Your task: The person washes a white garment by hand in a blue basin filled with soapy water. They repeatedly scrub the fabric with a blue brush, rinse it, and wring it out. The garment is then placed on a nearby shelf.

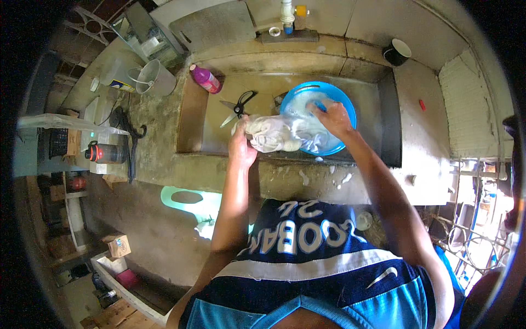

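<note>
My left hand point(241, 137) grips a bundle of wet white cloth point(268, 133) at the front of the concrete sink point(193, 126). Beside it, my right hand point(337, 118) is inside a round blue basin point(347, 103) of sudsy water, fingers curled in the foam; what they hold is too small or hidden to name. The cloth stretches over the basin's left side into the suds. Black-handled scissors point(239, 108) lie in the sink left of the cloth, near a purple bottle point(206, 80) at the back left corner.
A white pail point(156, 79) and dark bottle point(104, 153) stand left of the sink. A tap point(287, 16) is behind, a black cup point(396, 54) at back right, a small red object point(422, 104) on the right ledge. A green plastic stool point(189, 200) is below; a metal grille point(468, 230) borders the right.
</note>
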Tool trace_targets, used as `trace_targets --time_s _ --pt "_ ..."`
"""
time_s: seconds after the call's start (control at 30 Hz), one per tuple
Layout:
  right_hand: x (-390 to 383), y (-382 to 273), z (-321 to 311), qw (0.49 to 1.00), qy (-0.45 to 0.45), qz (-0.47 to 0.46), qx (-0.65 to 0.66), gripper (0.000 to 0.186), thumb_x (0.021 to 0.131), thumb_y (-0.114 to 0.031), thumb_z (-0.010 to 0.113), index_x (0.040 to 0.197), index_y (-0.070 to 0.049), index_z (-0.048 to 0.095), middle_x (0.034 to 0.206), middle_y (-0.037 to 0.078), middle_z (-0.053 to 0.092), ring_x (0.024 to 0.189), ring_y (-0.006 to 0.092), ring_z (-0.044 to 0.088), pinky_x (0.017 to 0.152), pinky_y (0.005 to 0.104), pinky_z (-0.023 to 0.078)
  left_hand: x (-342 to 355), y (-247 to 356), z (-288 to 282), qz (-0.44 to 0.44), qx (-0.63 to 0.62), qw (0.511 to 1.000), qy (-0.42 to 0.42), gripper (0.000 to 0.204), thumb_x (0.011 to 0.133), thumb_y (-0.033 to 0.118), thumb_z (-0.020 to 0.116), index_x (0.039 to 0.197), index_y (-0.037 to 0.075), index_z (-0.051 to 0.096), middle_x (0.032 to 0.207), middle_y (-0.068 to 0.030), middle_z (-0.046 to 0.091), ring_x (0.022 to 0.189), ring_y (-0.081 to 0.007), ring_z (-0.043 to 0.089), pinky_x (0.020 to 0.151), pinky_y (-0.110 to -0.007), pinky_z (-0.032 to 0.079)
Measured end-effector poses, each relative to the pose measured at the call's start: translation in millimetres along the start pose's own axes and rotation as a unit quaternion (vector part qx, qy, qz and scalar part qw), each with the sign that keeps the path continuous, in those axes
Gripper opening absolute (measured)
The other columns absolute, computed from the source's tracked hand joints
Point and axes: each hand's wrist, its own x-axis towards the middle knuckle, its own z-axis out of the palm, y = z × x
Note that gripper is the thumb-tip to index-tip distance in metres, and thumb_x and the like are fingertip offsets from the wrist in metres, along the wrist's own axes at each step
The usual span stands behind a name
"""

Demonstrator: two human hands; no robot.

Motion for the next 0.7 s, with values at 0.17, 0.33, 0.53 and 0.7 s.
trace_targets --time_s 0.17,0.33,0.53,0.7 --pt "-43 -81 20 0.920 0.145 -0.232 0.280 0.065 0.081 -0.030 0.083 0.137 -0.007 0.059 0.132 0.022 0.064 0.120 0.0370 0.063 0.103 0.0441 0.050 -10 -1 22 -0.041 -0.049 0.995 -0.073 0.045 0.100 0.028 0.065 0.135 0.000 0.057 0.130 -0.0121 0.066 0.120 -0.0251 0.064 0.106 -0.042 0.049" --pt "-46 -76 37 0.939 0.185 -0.170 0.235 0.051 0.086 -0.021 0.077 0.130 -0.003 0.062 0.124 0.026 0.066 0.113 0.0397 0.066 0.096 0.0444 0.053 -4 0 18 -0.005 -0.088 0.996 -0.033 0.039 0.102 0.020 0.060 0.136 0.001 0.054 0.134 -0.0129 0.064 0.123 -0.0256 0.062 0.108 -0.043 0.049" --pt "-8 28 30 0.944 0.291 -0.147 0.055 0.033 0.090 -0.013 0.071 0.120 -0.001 0.066 0.113 0.025 0.069 0.103 0.0408 0.068 0.087 0.0435 0.056 14 -20 -8 0.016 -0.076 0.997 0.010 0.028 0.106 0.018 0.054 0.128 0.002 0.058 0.125 -0.0115 0.068 0.117 -0.0243 0.065 0.104 -0.042 0.052" --pt "-9 -15 5 0.948 0.237 -0.047 0.206 0.037 0.092 -0.023 0.073 0.121 -0.001 0.065 0.107 0.024 0.070 0.095 0.0371 0.070 0.082 0.0431 0.055 18 -23 -5 -0.042 -0.061 0.991 0.114 0.027 0.106 0.026 0.055 0.124 0.007 0.060 0.118 -0.0096 0.070 0.110 -0.0241 0.067 0.098 -0.042 0.054"
